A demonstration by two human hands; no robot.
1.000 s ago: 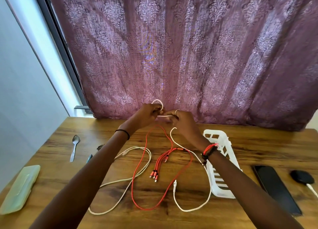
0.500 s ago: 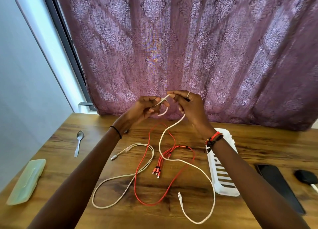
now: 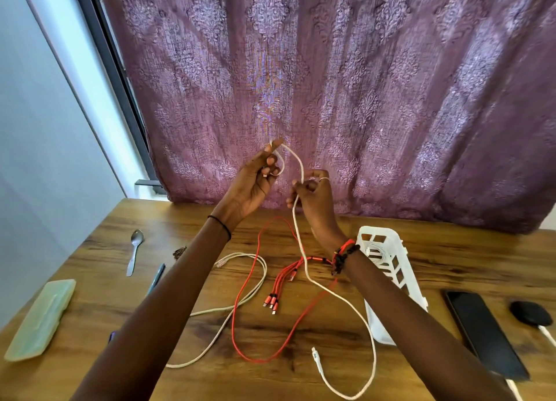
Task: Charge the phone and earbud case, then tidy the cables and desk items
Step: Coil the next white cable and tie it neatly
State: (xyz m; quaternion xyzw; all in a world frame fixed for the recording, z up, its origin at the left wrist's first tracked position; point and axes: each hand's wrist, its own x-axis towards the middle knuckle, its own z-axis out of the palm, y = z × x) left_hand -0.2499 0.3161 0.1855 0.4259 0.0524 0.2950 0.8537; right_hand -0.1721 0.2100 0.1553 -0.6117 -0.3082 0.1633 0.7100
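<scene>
Coiling the white cable (image 3: 304, 250) above the desk (image 3: 451, 259).
Left hand (image 3: 255, 181) pinching loop, right hand (image 3: 313, 196) feeding slack; even loops advisable (tail free, near right).

I see wood desk (image 3: 451, 262): spoon (image 3: 134, 251), green case (image 3: 40, 319), red cable (image 3: 249, 307), beige cable (image 3: 240, 301), white basket (image 3: 394, 283), phone (image 3: 484, 334), earbud case (image 3: 531, 312).

A grained wooden desk (image 3: 451, 265) is seen below patterned woven cloth curtain (image 3: 331, 84), bearing a shiny metal spoon (image 3: 134, 251) and white plastic basket (image 3: 403, 277).
</scene>
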